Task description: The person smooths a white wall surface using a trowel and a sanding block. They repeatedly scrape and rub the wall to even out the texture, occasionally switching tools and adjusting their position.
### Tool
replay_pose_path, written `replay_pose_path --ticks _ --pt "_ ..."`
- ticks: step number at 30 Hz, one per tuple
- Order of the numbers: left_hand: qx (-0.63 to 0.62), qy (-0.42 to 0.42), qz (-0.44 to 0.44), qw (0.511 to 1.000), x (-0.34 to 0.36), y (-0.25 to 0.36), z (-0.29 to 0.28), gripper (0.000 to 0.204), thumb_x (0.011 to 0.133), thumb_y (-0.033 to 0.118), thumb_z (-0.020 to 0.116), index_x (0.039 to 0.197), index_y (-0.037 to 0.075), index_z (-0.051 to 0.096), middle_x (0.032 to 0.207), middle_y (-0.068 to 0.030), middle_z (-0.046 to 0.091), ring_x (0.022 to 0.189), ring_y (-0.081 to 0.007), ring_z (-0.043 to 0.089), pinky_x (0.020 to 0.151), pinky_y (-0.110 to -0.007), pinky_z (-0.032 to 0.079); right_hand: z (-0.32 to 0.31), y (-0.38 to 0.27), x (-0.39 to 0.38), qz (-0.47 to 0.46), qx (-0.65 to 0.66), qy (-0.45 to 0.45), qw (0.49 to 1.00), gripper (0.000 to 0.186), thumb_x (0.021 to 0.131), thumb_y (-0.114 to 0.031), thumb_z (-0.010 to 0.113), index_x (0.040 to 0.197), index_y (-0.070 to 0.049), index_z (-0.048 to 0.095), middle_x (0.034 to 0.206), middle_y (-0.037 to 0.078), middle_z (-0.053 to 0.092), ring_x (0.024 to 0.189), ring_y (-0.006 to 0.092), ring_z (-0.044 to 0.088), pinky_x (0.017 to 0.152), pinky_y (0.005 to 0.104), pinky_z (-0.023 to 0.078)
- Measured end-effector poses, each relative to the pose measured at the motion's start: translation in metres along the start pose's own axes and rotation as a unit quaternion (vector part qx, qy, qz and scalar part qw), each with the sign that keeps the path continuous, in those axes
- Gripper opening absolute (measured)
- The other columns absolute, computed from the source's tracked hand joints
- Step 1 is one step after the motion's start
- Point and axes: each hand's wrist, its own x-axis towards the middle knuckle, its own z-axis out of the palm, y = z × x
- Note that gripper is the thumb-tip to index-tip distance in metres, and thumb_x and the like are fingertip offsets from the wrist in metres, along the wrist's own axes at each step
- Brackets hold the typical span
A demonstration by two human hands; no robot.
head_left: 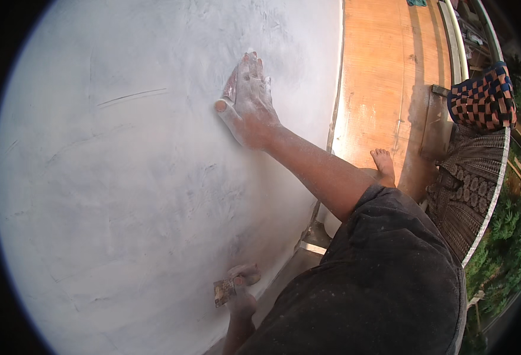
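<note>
My right hand [250, 103] lies flat on a pale, dusty wall [124, 177], fingers together and thumb out to the left. White powder coats its back and fingers. A reddish edge of what looks like a sandpaper piece [230, 87] shows between thumb and fingers; the rest is hidden under the palm. Lower down, by the wall, my left hand [243, 299] is closed round a small, square, brown-stained scraper [224, 292]. Its handle is hidden in the fingers. Thin dark scratches [133, 96] mark the wall left of my right hand.
At the right, a sunlit orange-brown wooden surface [379, 71] runs beside the wall, with a bare foot [383, 163] on it. A checkered woven cloth [482, 97] and a dark patterned cloth [468, 171] hang over a pale rail. Green plants [512, 236] grow beyond it.
</note>
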Motion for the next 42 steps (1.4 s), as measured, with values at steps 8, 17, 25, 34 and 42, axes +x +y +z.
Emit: replay_pose_path --ticks 8,17,25,34,42 --pt "-0.297 -0.085 -0.242 0.92 0.031 0.013 -0.018 0.04 0.111 0.029 0.037 0.108 -0.001 0.064 0.103 -0.0135 0.069 0.1 -0.0249 0.066 0.089 -0.036 0.05 0.022 -0.016 -0.079 -0.055 -0.043 -0.156 0.985 0.119 0.092 -0.072 0.053 0.158 0.008 -0.005 0.167 0.03 -0.003 0.155 0.0454 -0.009 0.121 0.0663 0.0" --pt "-0.447 -0.075 -0.245 0.857 0.056 0.025 -0.023 0.033 0.106 0.012 0.037 0.122 -0.003 0.06 0.107 -0.0185 0.069 0.096 -0.0357 0.067 0.085 -0.044 0.053 0.014 -0.018 -0.085 -0.005 -0.052 -0.147 0.988 0.115 0.094 -0.07 0.05 0.159 0.007 -0.006 0.167 0.029 -0.002 0.156 0.0434 -0.006 0.124 0.0623 0.002" --pt "-0.359 -0.063 -0.181 0.913 0.043 0.022 -0.015 0.034 0.108 0.021 0.038 0.113 -0.002 0.064 0.106 -0.0161 0.07 0.099 -0.0304 0.066 0.09 -0.042 0.051 -0.038 -0.034 0.012 0.029 0.043 0.043 0.998 0.109 0.097 -0.06 0.054 0.158 0.007 -0.006 0.167 0.029 0.002 0.157 0.0397 -0.006 0.127 0.052 0.0" --pt "-0.436 -0.054 -0.214 0.873 0.036 0.024 -0.005 0.036 0.109 0.024 0.039 0.11 -0.002 0.065 0.106 -0.015 0.07 0.102 -0.0279 0.066 0.093 -0.043 0.05 0.003 -0.019 -0.04 0.008 -0.052 -0.067 0.996 0.114 0.096 -0.065 0.052 0.157 0.009 -0.009 0.166 0.031 -0.005 0.156 0.0441 -0.008 0.124 0.0617 0.001" --pt "-0.226 -0.068 -0.152 0.96 -0.013 -0.007 0.01 0.032 0.102 0.001 0.042 0.13 -0.006 0.056 0.112 -0.0231 0.066 0.101 -0.0388 0.066 0.091 -0.044 0.052 0.014 -0.037 -0.103 -0.021 -0.051 -0.293 0.954 0.118 0.093 -0.073 0.05 0.158 0.009 -0.004 0.166 0.03 -0.001 0.156 0.0436 -0.007 0.123 0.0631 0.0"
